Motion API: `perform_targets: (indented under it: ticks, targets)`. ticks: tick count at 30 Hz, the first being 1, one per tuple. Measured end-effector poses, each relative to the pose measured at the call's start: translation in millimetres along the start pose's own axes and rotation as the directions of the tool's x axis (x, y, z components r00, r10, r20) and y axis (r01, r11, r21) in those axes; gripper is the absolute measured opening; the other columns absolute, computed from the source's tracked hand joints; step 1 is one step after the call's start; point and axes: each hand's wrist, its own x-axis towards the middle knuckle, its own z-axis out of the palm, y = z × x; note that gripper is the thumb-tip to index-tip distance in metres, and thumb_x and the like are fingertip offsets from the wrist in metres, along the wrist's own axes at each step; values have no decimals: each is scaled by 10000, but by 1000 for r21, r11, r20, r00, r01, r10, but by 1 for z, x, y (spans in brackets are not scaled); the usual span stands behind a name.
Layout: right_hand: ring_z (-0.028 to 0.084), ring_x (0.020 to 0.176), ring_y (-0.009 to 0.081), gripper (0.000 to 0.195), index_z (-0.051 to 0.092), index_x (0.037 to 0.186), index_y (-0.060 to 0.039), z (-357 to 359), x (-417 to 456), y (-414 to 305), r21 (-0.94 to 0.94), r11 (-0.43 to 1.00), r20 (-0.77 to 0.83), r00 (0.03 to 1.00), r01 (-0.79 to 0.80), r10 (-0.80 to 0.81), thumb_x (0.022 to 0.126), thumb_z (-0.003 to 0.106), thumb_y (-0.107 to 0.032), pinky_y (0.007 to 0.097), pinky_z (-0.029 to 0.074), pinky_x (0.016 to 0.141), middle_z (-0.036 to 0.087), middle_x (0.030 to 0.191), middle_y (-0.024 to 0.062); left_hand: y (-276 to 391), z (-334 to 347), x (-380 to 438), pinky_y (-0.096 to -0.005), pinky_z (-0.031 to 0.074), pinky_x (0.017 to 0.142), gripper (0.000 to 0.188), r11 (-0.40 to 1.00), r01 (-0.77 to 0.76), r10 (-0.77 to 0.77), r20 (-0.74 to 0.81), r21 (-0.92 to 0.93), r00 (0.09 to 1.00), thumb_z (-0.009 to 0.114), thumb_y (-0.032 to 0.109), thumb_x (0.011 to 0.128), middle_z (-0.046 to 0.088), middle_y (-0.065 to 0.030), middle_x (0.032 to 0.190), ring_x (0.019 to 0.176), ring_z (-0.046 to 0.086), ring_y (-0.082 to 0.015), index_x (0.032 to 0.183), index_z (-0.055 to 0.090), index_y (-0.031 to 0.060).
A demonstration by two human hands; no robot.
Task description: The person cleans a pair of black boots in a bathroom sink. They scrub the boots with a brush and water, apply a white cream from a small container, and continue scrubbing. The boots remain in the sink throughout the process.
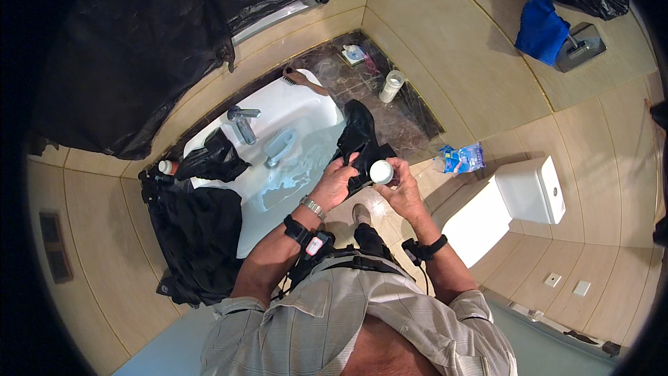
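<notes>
My left hand [336, 183] grips the opening of a black boot [359, 128], whose foot part points away from me over the bathtub's corner. My right hand [404, 190] holds a small round container or lid with a white top [382, 172] close beside the boot. A second black boot or shoe [216, 156] lies at the left rim of the bathtub [250, 219], near the faucet [243, 122]. In the tub's water is a pale blue scrub brush [280, 146]. A wooden-handled brush [305, 81] rests on the far rim.
An open white jar [391, 86] and a soap-like item [354, 54] are on the dark marble ledge. Black clothing [203, 240] hangs over the tub's left side. A blue plastic packet [462, 158] lies near the white toilet [475, 219] at right.
</notes>
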Motion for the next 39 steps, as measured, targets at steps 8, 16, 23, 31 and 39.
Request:
perform_targets:
  ticks: [8, 16, 23, 31, 39]
  targets:
    - [666, 915, 168, 674, 478, 1390, -59, 4, -2, -13, -98, 993, -29, 997, 65, -68, 820, 829, 22, 320, 570, 775, 678, 1126, 108, -2, 8, -8, -382, 541, 1042, 541, 999, 43, -42, 27, -31, 999, 572, -46, 930, 677, -74, 1338, 1196, 658, -180, 1469, 567, 10]
    - [691, 889, 214, 663, 486, 1384, -47, -1, -4, -22, -150, 984, -27, 995, 91, -97, 822, 833, 12, 340, 576, 766, 685, 1125, 144, 0, 19, -14, -391, 545, 1048, 537, 997, 40, -39, 14, -60, 999, 560, -50, 927, 677, -84, 1337, 1183, 667, -195, 1460, 571, 9]
    - [701, 904, 222, 671, 490, 1385, -59, 1, -3, -25, -210, 978, -29, 1000, -3, -3, 816, 837, 11, 348, 580, 763, 695, 1076, 141, -2, 12, -13, -375, 559, 1024, 522, 993, 51, -54, -20, -102, 998, 567, -60, 920, 678, -80, 1327, 1173, 672, -197, 1435, 598, 18]
    - [608, 804, 109, 650, 523, 1345, -72, 4, -4, -38, -181, 979, -63, 992, 96, -109, 791, 851, 23, 283, 527, 677, 683, 1051, 54, 6, 26, -20, -378, 567, 1019, 517, 993, 56, -61, -46, -107, 997, 555, -81, 907, 674, -83, 1331, 1172, 674, -203, 1410, 615, 18]
    - [694, 993, 184, 658, 480, 1374, -72, -1, 1, -28, -146, 988, 11, 999, -46, 49, 826, 828, 36, 328, 584, 819, 683, 1123, 115, 7, 22, -19, -383, 556, 1040, 538, 994, 53, -54, -8, -92, 999, 546, -71, 908, 666, -88, 1351, 1183, 667, -202, 1438, 590, 7]
